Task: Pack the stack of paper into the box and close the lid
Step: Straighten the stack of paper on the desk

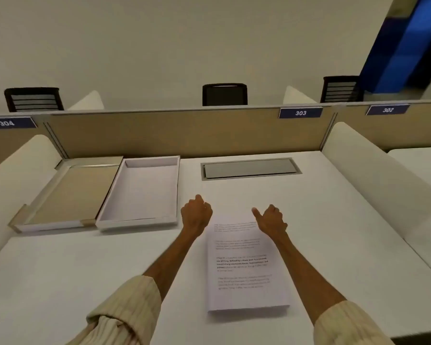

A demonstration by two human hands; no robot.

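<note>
Hovering loosely curled: left hand, right hand, empty.

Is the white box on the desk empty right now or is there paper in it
Empty. The white box shows only its bare bottom and walls; the paper stack lies on the desk to its right.

The person is wearing a cream, finely ribbed long-sleeved top with thin darker vertical stripes running along the fabric. The left sleeve is sitting pushed up toward the elbow, bunching into thick soft folds with a rolled cuff edge showing at the lower part. The right sleeve is likewise sitting pushed up, its edge lying in a smoother band across the arm. Both forearms are showing bare below the sleeves. The bare left hand and the bare right hand are wearing no rings, watch or gloves.
</note>
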